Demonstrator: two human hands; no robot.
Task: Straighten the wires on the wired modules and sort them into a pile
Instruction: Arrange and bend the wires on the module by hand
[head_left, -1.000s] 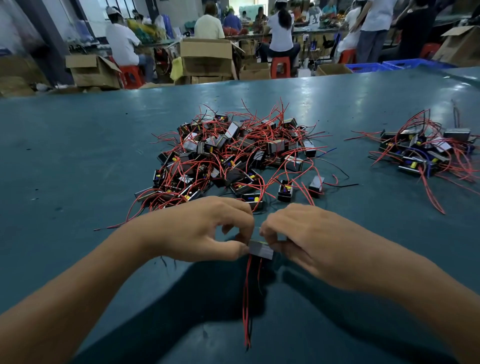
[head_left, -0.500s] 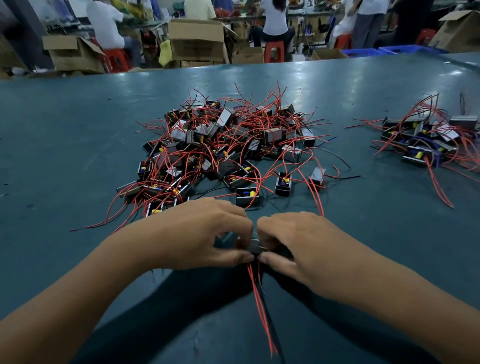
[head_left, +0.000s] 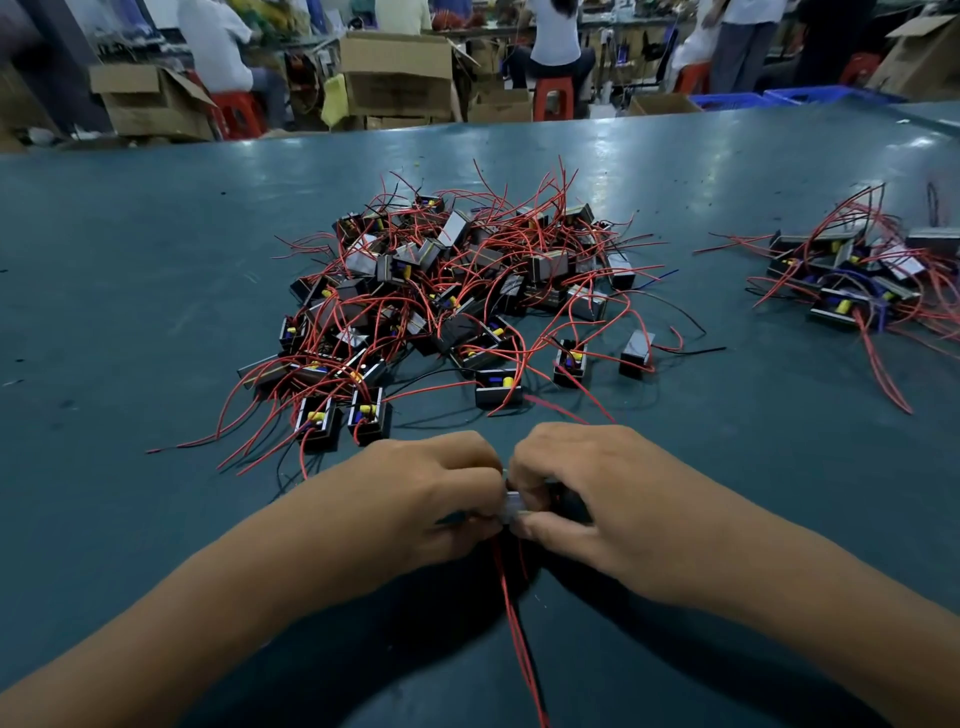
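Both hands meet over a small black wired module low in the middle of the view. My left hand and my right hand pinch it from either side, and only a sliver of it shows between the fingers. Its red wires and a black one trail straight down toward me. A large tangled heap of modules with red wires lies on the teal table just beyond the hands. A smaller pile of modules sits at the right.
The teal table stretches wide to the left and far side. Beyond its far edge stand cardboard boxes, red stools and several people at other benches. Blue crates sit at the back right.
The two hands have closed in tighter around the module, hiding most of it. The wires hanging toward me have drawn into a straighter bundle.
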